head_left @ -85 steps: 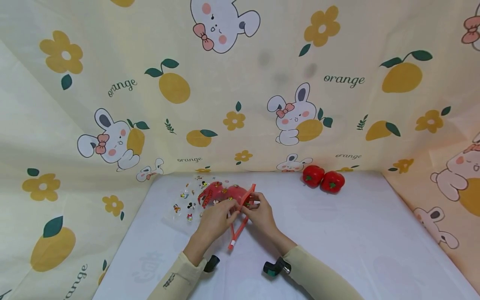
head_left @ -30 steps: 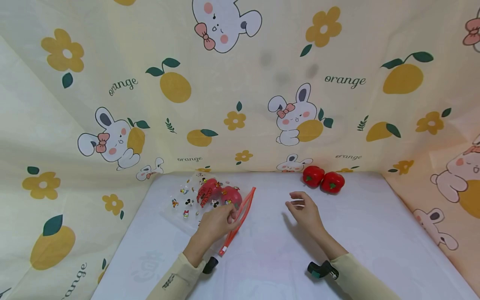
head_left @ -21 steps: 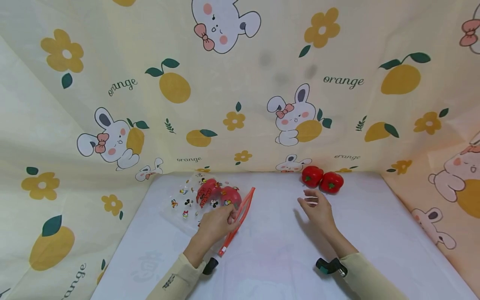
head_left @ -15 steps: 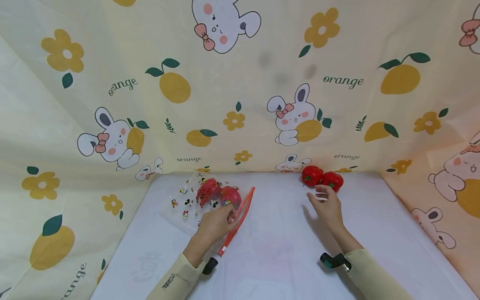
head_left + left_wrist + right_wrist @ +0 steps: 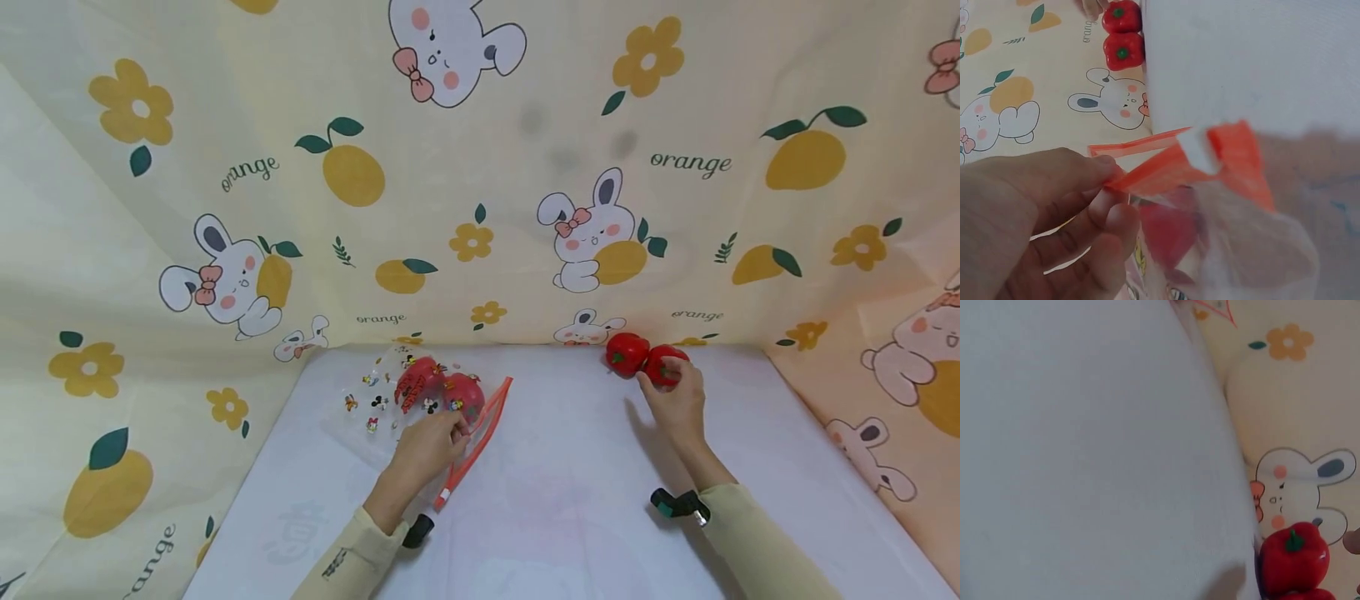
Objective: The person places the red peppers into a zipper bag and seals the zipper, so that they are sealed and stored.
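Orange edging (image 5: 480, 450) rims the clear bag (image 5: 372, 425), which lies at the left of the counter (image 5: 555, 517) with two red fruits (image 5: 463, 393) inside. The left hand (image 5: 427, 450) pinches this edging between thumb and finger; its two bands stand apart. We find the right hand (image 5: 681, 412) at the right-hand pepper (image 5: 662, 367), thumb and fingers spread about it. Whether they touch it we cannot tell, as the right wrist view shows little more than a fingertip.

Possible faults, in our judgement:
1. The right-hand pepper may roll or slip if its smooth, glossy skin is gripped off-centre.
2. The left-hand pepper (image 5: 627, 354) rests against it and may be nudged along.
3. The bag mouth may collapse if the left hand's pinch loosens, since the film is limp.

Obstructions: we note the patterned backdrop (image 5: 525, 283) rising just behind both peppers, leaving little finger room at their far side. Inside the bag, one fruit lies close to the mouth. A white tag (image 5: 444, 497) sits at the edging's near end.
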Motion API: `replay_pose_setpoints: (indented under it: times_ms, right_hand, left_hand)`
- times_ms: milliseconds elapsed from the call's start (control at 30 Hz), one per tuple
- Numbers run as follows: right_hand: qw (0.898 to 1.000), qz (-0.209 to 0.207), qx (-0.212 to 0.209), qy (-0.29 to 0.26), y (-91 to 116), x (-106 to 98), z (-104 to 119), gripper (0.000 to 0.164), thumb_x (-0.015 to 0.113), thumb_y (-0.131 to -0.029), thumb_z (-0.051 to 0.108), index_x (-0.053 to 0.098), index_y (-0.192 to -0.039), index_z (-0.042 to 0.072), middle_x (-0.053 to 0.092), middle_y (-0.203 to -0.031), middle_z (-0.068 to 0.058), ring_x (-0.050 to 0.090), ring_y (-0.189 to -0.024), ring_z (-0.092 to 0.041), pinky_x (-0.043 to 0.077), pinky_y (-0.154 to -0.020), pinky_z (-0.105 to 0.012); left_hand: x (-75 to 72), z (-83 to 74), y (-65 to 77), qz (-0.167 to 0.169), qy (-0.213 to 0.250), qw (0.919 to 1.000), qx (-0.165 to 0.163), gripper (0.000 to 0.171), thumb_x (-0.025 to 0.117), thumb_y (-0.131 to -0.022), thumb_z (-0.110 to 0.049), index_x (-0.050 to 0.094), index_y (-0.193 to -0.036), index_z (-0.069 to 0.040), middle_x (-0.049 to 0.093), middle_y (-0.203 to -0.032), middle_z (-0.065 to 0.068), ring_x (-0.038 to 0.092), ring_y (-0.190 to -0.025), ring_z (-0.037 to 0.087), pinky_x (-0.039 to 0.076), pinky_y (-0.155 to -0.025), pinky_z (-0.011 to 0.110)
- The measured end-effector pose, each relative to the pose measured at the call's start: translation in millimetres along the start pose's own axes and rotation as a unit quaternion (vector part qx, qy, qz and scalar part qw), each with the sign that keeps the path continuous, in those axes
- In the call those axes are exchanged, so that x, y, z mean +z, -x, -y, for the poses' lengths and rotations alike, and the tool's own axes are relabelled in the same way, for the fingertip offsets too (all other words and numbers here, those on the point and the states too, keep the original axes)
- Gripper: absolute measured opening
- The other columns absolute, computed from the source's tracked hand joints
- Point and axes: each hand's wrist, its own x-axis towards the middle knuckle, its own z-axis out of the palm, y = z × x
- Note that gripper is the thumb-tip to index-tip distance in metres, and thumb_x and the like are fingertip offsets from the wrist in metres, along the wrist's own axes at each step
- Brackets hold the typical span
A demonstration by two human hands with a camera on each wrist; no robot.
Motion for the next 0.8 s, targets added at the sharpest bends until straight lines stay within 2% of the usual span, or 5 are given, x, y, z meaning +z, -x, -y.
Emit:
replay_pose_setpoints:
  times_ms: [67, 133, 200, 467, 800]
  right_hand:
    - [1.000, -0.012, 0.002, 0.007, -4.1, 0.0, -2.2, 0.060, 0.082, -0.095, 0.017, 0.051, -0.142, -0.005, 0.052, -0.136, -0.028, 0.052, -0.127, -0.043, 0.047, -0.097, -0.030]
    - [1.000, -0.018, 0.011, 0.020, -8.1, 0.3, -4.7, 0.065, 0.082, -0.095, 0.019, 0.048, -0.146, -0.003, 0.049, -0.141, -0.028, 0.044, -0.134, -0.043, 0.045, -0.102, -0.051]
    - [0.999, -0.020, 0.024, 0.031, -11.5, -0.2, -6.4, 0.068, 0.081, -0.096, 0.022, 0.046, -0.149, -0.001, 0.045, -0.146, -0.028, 0.038, -0.139, -0.043, 0.041, -0.104, -0.061]
    - [0.994, -0.013, 0.094, 0.049, -23.8, 1.0, -13.2, 0.073, 0.077, -0.098, 0.031, 0.040, -0.155, 0.003, 0.033, -0.156, -0.027, 0.030, -0.147, -0.043, 0.038, -0.112, -0.065]
    - [0.988, 0.018, 0.137, 0.066, -35.9, 5.7, -16.6, 0.083, 0.076, -0.100, 0.035, 0.030, -0.162, 0.005, 0.029, -0.161, -0.031, 0.027, -0.152, -0.047, 0.041, -0.113, -0.069]
  left_hand:
    - [-0.9, 0.2, -0.2, -0.002, 0.003, 1.0000, 0.004, 0.007, 0.078, -0.099, -0.022, 0.072, -0.100, -0.020, 0.061, -0.081, -0.012, 0.052, -0.069, 0.005, 0.043, -0.056, 0.024]
    - [-1.6, 0.3, -0.3, -0.004, 0.005, 0.9999, 0.008, 0.006, 0.079, -0.099, -0.021, 0.072, -0.100, -0.020, 0.061, -0.081, -0.011, 0.052, -0.069, 0.005, 0.043, -0.056, 0.024]
    - [-2.0, 0.2, -0.4, -0.005, 0.004, 0.9999, 0.011, 0.007, 0.079, -0.099, -0.020, 0.072, -0.101, -0.020, 0.062, -0.082, -0.011, 0.052, -0.070, 0.005, 0.043, -0.056, 0.023]
    - [-2.0, 0.6, -1.1, 0.000, 0.002, 1.0000, 0.005, 0.010, 0.081, -0.098, -0.020, 0.072, -0.103, -0.020, 0.061, -0.081, -0.011, 0.052, -0.070, 0.007, 0.044, -0.057, 0.023]
    - [-2.1, 0.5, -1.5, -0.002, 0.005, 1.0000, 0.004, 0.010, 0.080, -0.098, -0.019, 0.071, -0.103, -0.020, 0.061, -0.082, -0.010, 0.052, -0.070, 0.007, 0.043, -0.058, 0.024]
